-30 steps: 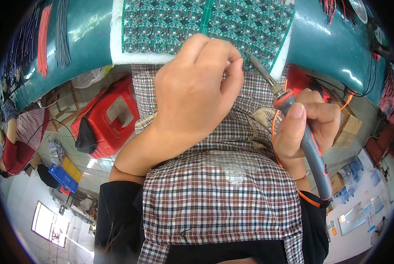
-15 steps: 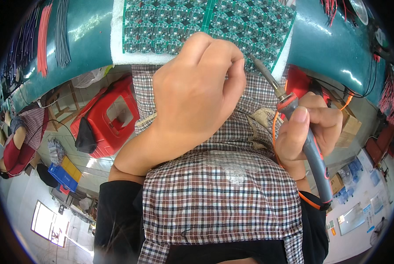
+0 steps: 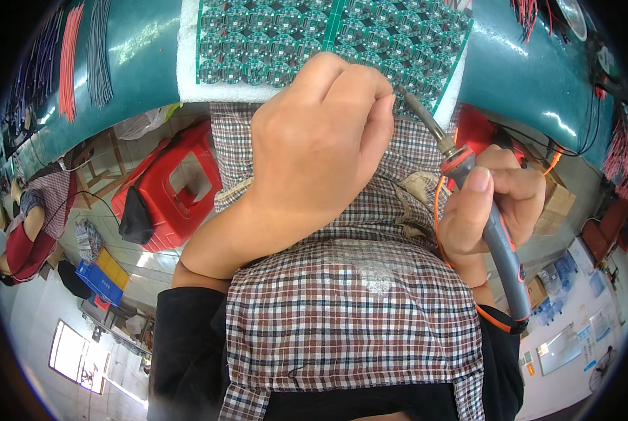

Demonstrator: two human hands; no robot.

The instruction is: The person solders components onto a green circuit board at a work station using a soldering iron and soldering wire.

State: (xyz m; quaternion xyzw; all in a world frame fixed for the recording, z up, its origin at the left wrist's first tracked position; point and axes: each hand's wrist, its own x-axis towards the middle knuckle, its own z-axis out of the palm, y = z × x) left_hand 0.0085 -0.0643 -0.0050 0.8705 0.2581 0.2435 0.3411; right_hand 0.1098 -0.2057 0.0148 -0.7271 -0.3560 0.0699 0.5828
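Observation:
My right hand [image 3: 493, 203] grips a soldering iron [image 3: 500, 245] with a grey and red handle and an orange cord. Its tip [image 3: 406, 95] meets or hovers just over the near right part of a green circuit board panel [image 3: 265, 42], made of several rows of small round boards. My left hand [image 3: 317, 133] is closed in a pinch over the panel's near edge, fingertips close to the iron's tip. Whatever lies between those fingertips is too small or hidden to make out. Beneath the panel is a white foam sheet [image 3: 189, 56].
The table [image 3: 142, 49] is blue-green. Red wires [image 3: 70, 63] and grey wires [image 3: 99, 63] lie in bundles at left, with more red wires [image 3: 524, 15] at the far right. A red plastic stool [image 3: 166, 189] stands below the table at left. Another person [image 3: 33, 224] sits farther left.
My left hand has shifted slightly to the right, still pinched. The soldering iron and my right hand have hardly moved.

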